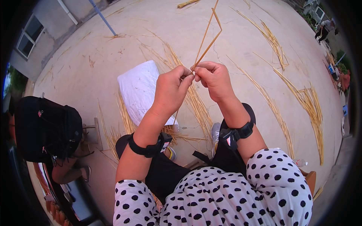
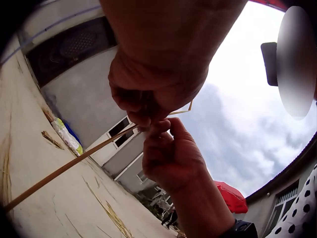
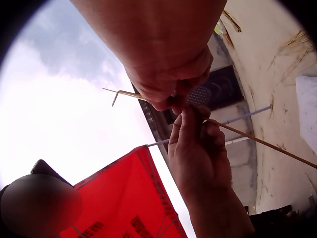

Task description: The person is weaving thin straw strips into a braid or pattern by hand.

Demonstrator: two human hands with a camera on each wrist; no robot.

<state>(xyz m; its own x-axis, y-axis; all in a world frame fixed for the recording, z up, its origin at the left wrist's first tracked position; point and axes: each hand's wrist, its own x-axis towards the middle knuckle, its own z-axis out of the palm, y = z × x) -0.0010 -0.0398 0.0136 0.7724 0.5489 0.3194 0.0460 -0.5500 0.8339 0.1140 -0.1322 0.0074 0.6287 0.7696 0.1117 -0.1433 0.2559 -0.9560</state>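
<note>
In the head view my left hand and right hand meet at the fingertips, pinching a yellow straw stalk between them. Above the hands the stalk is folded into sharp angles, and a straight length shows below the left hand. From the left wrist, the straight part of the stalk runs down to the lower left, close to the left hand, with the right hand beneath. The right wrist view shows its bent end past the right hand; curled fingers hide the pinch point.
Straw bundles lie across the concrete floor, some beside a white sheet near my feet. A black backpack stands at the left. A clear bottle lies at the right; a person is far off.
</note>
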